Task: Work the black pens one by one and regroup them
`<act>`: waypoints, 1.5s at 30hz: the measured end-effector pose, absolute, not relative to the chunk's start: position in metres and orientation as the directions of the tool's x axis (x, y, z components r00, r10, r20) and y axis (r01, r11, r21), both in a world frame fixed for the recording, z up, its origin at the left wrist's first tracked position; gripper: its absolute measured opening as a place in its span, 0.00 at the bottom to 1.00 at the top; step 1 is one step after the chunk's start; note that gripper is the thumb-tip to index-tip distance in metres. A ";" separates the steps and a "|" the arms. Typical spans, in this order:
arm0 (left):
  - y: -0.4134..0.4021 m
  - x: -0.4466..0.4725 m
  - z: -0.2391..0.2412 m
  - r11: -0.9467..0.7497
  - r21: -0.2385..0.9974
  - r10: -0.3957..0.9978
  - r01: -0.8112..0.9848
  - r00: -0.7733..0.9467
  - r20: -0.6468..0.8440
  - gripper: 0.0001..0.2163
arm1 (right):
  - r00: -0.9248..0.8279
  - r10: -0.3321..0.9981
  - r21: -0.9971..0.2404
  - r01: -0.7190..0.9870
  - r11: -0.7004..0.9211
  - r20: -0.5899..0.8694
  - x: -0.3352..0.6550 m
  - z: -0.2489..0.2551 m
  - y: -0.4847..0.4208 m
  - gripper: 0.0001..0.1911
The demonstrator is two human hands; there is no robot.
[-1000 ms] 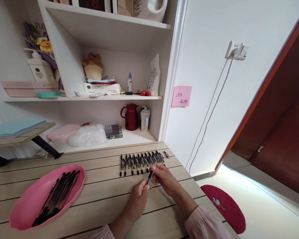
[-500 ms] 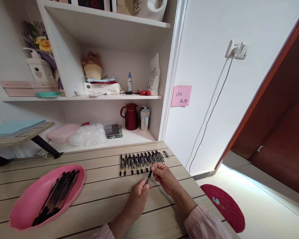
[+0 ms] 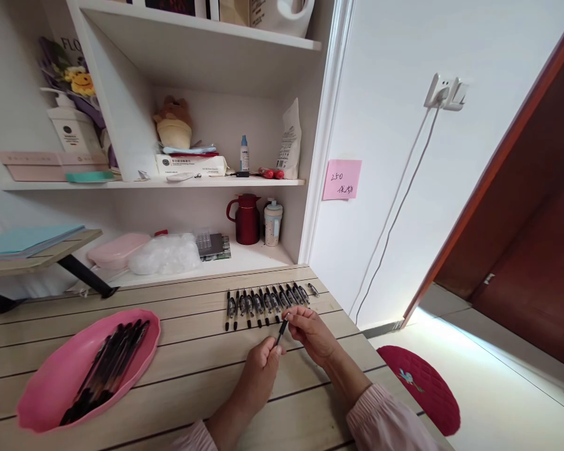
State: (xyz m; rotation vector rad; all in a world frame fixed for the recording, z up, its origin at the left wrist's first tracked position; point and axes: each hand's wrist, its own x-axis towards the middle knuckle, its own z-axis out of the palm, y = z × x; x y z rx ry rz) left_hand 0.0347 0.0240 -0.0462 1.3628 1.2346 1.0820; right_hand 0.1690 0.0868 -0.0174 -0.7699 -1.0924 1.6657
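Note:
Both my hands hold one black pen (image 3: 281, 332) above the wooden table (image 3: 192, 369). My left hand (image 3: 262, 364) is closed round the pen's lower end. My right hand (image 3: 310, 331) pinches the upper end with its fingertips. Just beyond the hands, several black pens (image 3: 263, 302) lie side by side in a row. A pink oval tray (image 3: 47, 394) at the left holds several more black pens (image 3: 108, 369).
White shelves behind the table carry a dark red jug (image 3: 247, 219), a cup (image 3: 273, 223), a plastic bag (image 3: 165, 254) and a pink box (image 3: 117, 248). A pink note (image 3: 341, 180) hangs on the wall. A red cushion (image 3: 418, 388) lies on the floor at the right.
Both hands keep hold of the pen in nearly the same place; only the view has shifted slightly.

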 end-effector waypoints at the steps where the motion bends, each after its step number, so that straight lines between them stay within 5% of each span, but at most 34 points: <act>1: 0.024 0.035 -0.047 -0.023 0.990 0.996 0.139 0.091 0.010 0.12 | -0.324 0.946 -0.920 -0.371 -0.127 0.000 0.169 -0.018 0.087 0.12; 21: 0.024 0.035 -0.044 -0.010 0.994 0.995 0.106 0.104 -0.001 0.11 | -0.373 0.927 -0.947 -0.306 -0.101 0.022 0.171 -0.020 0.088 0.14; 24: 0.024 0.036 -0.043 0.019 0.998 0.996 0.061 0.089 -0.025 0.11 | -0.304 0.952 -0.993 -0.120 0.009 0.046 0.184 -0.015 0.103 0.17; 26: 0.024 0.036 -0.043 0.031 0.998 0.996 0.048 0.078 -0.035 0.11 | -0.100 0.993 -0.982 0.172 0.083 0.066 0.198 -0.010 0.124 0.17; 28: 0.024 0.036 -0.043 0.032 0.998 0.996 0.050 0.082 -0.036 0.11 | 0.120 0.984 -0.782 0.622 0.026 0.129 0.214 -0.005 0.150 0.15; 31: 0.025 0.035 -0.045 0.028 0.998 0.996 0.050 0.086 -0.032 0.10 | 0.177 0.972 -0.672 0.740 -0.029 0.152 0.228 -0.004 0.184 0.11; 38: 0.031 0.035 -0.054 0.081 0.996 0.993 0.025 0.086 -0.082 0.10 | 0.158 0.980 -0.616 0.786 -0.052 0.120 0.225 -0.016 0.207 0.05; 45: 0.032 0.035 -0.051 0.056 0.998 0.993 -0.016 0.100 -0.054 0.11 | 0.090 0.993 -0.775 0.632 0.000 0.073 0.224 -0.001 0.174 0.06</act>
